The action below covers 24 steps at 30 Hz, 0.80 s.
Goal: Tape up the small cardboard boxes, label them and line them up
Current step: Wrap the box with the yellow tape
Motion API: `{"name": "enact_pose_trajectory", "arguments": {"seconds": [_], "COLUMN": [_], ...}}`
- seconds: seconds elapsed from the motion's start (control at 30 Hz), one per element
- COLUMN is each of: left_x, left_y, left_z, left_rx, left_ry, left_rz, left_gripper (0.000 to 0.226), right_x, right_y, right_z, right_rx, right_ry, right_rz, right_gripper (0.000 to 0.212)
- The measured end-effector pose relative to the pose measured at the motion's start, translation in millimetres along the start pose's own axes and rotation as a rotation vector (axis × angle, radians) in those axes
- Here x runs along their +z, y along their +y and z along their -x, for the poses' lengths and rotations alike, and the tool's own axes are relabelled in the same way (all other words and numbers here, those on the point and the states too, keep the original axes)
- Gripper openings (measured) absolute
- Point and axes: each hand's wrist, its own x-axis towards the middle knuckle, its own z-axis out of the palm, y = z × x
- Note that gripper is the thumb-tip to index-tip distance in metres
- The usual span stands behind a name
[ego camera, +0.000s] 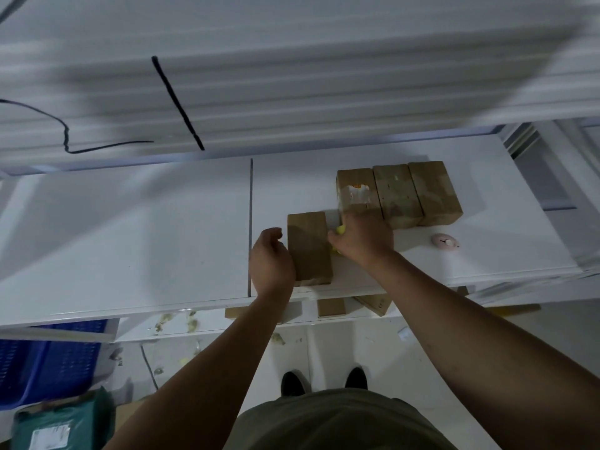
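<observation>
Head camera, looking down over a white bench (130,222) from a standing person's viewpoint; the picture is slightly blurred.

Both bare forearms reach forward to one small cardboard box (310,248), which lies flat near the front edge of the bench, its top covered with brown tape. The left hand (271,261) sits against the left side of this box with its fingers curled inward. It touches the box, but whether it actually grips it cannot be told. The right hand (363,237) is just right of the box, fingers curled, pinching a small yellow thing (339,230) at its fingertips close to the box's right edge. What the yellow thing is cannot be made out.

Behind the right hand, three more taped boxes lie side by side, touching in a row: the left one (355,193) with a whitish and orange torn patch on top, the middle one (397,196), and the right one (435,193). The right hand covers the near end of the left one.

A small round pink object (444,241) rests on the bench to the right of the hands.

Below the bench edge, flat cardboard pieces (331,306) lie on a lower shelf. A blue crate (48,358) and a green parcel bag (65,423) sit on the floor at the lower left. A black cable (65,134) hangs on the wall behind.
</observation>
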Motion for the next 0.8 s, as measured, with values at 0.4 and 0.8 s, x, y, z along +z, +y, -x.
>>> {"name": "enact_pose_trajectory", "arguments": {"seconds": [0.4, 0.8], "left_x": [-7, -3], "left_y": [-21, -22], "left_z": [15, 8], "left_rx": [0.105, 0.038], "left_ry": [-0.168, -0.276], "left_rz": [-0.139, -0.01], "left_gripper": [0.045, 0.044], "right_x": [-5, 17], "right_y": [33, 75], "right_z": [-5, 21], "right_rx": [0.011, 0.17], "right_ry": [-0.292, -0.409], "right_rz": [-0.607, -1.323], "right_gripper": [0.051, 0.035]}}
